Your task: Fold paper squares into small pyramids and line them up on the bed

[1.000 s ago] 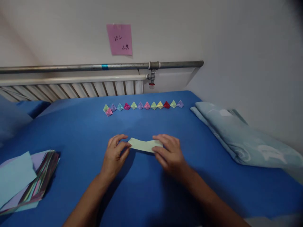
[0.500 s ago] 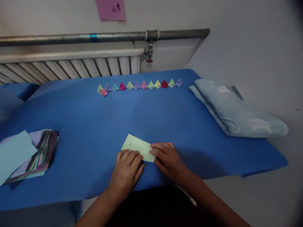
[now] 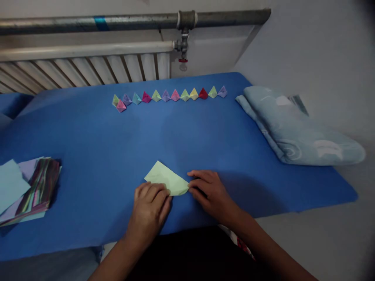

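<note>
A light green sheet of folded paper lies on the blue bed near its front edge. My left hand presses down on the paper's lower left, its fingers bent and close together. At the right end, my right hand pinches the paper's corner between thumb and fingertips. That corner is curled over, so the paper's right side comes to a point. Part of the lower edge is hidden under my left fingers.
Several small folded paper pieces stand in a row toward the back. A stack of coloured paper lies at the left. At the right is a folded pale blue blanket. Behind the bed run a radiator and a pipe.
The paper's lower right corner, flat before, is now bent up and over by my right hand. My left hand still holds the sheet down. The view has tilted downward a little.
</note>
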Motion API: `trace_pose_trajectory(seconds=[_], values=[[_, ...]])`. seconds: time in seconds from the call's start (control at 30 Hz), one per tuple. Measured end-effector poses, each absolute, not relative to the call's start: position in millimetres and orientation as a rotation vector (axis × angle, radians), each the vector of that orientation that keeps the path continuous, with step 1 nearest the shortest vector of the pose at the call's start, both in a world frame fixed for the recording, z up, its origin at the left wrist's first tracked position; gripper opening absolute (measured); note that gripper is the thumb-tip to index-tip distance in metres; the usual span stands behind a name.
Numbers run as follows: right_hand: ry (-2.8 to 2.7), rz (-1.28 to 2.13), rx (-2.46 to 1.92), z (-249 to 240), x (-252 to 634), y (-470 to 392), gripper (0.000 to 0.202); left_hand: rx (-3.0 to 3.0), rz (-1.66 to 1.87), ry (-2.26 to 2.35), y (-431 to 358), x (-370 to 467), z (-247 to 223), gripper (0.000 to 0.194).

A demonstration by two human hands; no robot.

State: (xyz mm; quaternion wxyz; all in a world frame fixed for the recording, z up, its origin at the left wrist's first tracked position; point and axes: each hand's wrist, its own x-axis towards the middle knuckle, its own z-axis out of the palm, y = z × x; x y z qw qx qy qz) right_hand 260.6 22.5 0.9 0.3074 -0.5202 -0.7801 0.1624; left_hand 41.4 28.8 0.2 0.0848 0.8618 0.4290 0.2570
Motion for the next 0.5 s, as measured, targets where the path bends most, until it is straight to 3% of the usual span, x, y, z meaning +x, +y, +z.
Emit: trace_pose_trajectory(seconds=[0.5], values=[[-1.915, 0.506, -1.617, 2.6, 255.1, 25.0, 0.01, 2.369, 0.669, 1.58, 33.3, 49.8, -0.4, 0.012]])
